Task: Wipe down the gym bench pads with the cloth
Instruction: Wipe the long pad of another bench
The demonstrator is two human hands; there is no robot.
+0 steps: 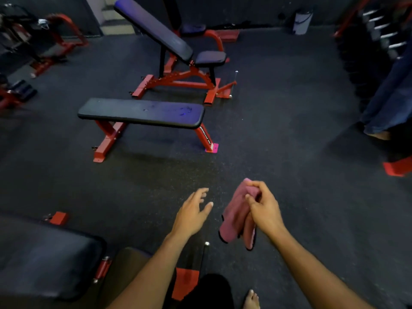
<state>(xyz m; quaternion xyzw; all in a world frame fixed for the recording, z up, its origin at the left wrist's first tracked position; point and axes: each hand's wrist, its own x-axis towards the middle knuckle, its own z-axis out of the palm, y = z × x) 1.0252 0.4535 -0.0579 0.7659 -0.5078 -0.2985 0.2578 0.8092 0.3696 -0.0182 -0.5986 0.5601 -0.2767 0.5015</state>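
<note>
Both arms reach forward; the left hand spreads relaxed fingers, the right hand pinches a cloth.

The room is dim. A bluish-purple sheen lies on the flat bench pad, which casts a soft shadow on the floor beneath it. Away from that pad, the corners darken, blur and bend with wide-angle distortion.

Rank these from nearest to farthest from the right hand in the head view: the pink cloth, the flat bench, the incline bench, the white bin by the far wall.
1. Pink cloth: gripped in the right hand.
2. Flat bench: ahead, to the left.
3. Incline bench: behind the flat bench.
4. White bin: against the far wall, ahead right.
</note>
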